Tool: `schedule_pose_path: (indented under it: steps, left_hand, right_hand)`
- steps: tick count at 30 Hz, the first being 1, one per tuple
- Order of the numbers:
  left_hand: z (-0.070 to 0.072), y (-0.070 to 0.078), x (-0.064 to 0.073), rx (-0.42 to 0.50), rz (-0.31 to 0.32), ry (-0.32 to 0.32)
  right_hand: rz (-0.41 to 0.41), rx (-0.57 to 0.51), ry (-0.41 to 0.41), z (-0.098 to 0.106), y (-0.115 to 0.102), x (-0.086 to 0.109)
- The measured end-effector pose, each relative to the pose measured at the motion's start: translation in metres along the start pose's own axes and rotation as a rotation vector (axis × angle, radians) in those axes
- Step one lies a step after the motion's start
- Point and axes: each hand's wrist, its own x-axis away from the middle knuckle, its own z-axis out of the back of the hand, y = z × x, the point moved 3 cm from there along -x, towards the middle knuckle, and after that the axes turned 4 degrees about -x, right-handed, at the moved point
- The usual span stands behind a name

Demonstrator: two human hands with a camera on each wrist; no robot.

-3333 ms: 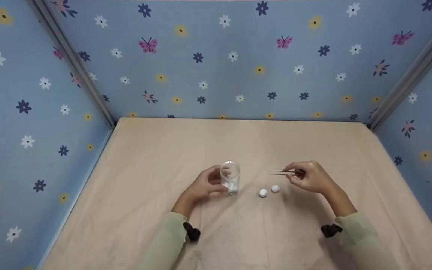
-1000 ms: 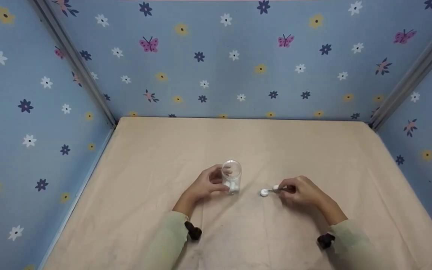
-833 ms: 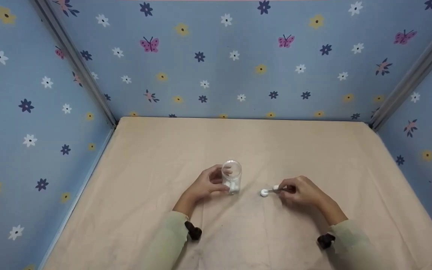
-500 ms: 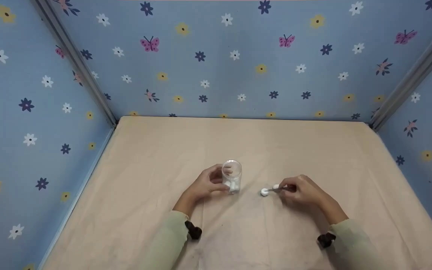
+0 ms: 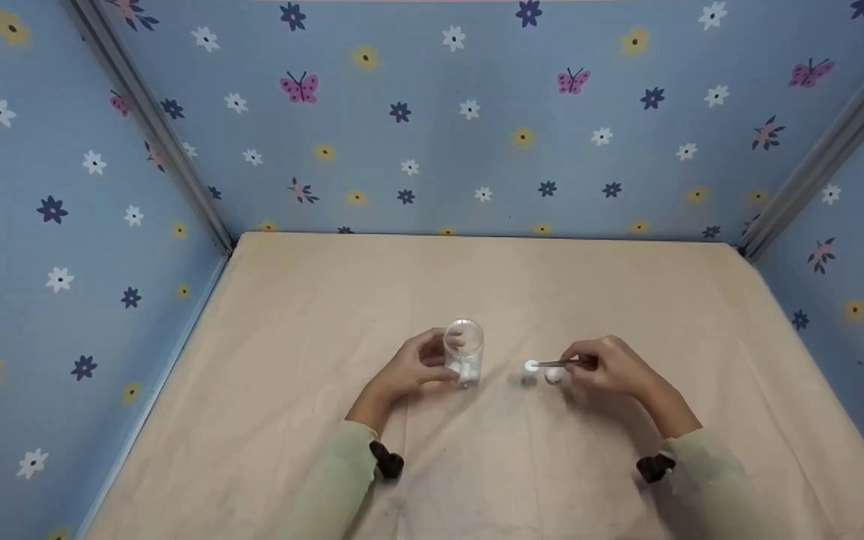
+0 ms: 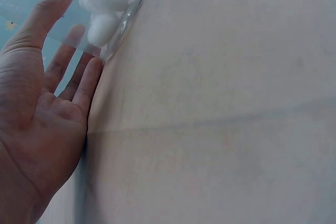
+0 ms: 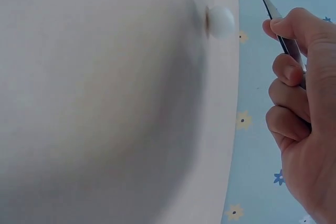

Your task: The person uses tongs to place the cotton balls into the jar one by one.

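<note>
A clear jar (image 5: 463, 354) with several white cotton balls (image 6: 102, 11) at its bottom stands upright on the cloth. My left hand (image 5: 411, 369) holds it from the left, thumb in front and fingers behind. In my right hand (image 5: 612, 366) is a pair of metal tweezers (image 5: 565, 363), pinched between thumb and fingers. The tweezers' tips grip one cotton ball (image 5: 532, 366), lifted just above the cloth with its shadow below. A second cotton ball (image 5: 553, 375) lies on the cloth under the tweezers; the right wrist view shows this resting cotton ball (image 7: 220, 22) too.
A pale peach cloth (image 5: 327, 300) with light creases covers the table. Blue flowered panels (image 5: 432, 97) enclose the back and both sides, with grey metal posts (image 5: 151, 127) at the corners. Each wrist carries a small black camera (image 5: 387, 460).
My right hand first came down to the left cotton ball with the tweezers. It has now risen slightly, lifting that ball off the cloth. The left hand and jar have stayed in place.
</note>
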Motion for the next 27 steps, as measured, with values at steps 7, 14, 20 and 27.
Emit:
schedule_pose_path:
  steps: [7, 14, 20, 27]
  left_hand:
    - [0.0, 0.001, 0.0, 0.001, -0.004, 0.001]
    - [-0.001, 0.001, 0.0, 0.001, -0.003, 0.006]
    - [0.0, 0.0, 0.0, -0.004, -0.002, 0.009]
    - [0.0, 0.001, 0.001, -0.009, -0.018, 0.008]
  right_hand:
    - [0.0, -0.003, 0.017, 0.015, -0.006, -0.007]
    - [0.027, 0.001, 0.046, 0.025, -0.01, -0.011]
    - [0.014, 0.003, 0.054, 0.027, -0.012, -0.016]
    - [0.031, -0.002, 0.07, 0.031, -0.018, -0.022]
